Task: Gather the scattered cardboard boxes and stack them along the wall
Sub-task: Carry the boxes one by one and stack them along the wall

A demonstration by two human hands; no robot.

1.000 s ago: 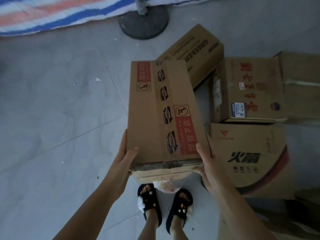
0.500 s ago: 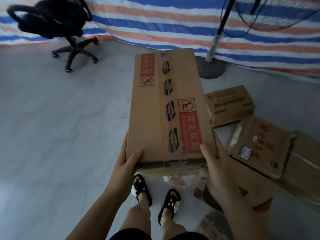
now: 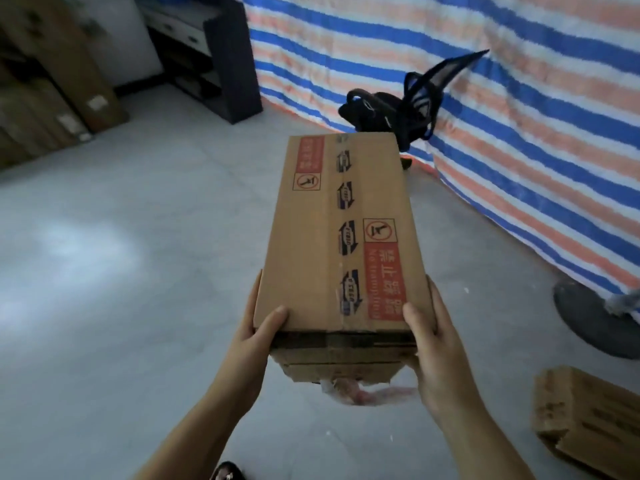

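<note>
Long cardboard box (image 3: pixel 341 237) held up off the floor (image 3: pixel 121 271), both hands on its near end.
Left hand (image 3: pixel 254 337) and right hand (image 3: pixel 434 344) each clasp a near corner, thumbs on top; second box (image 3: pixel 588 420) on floor near right.

A grey tiled floor (image 3: pixel 121 271) is bounded at two o'clock by a striped tarp (image 3: pixel 519 116); a dark shelf (image 3: pixel 221 60) is seen at eleven.
</note>
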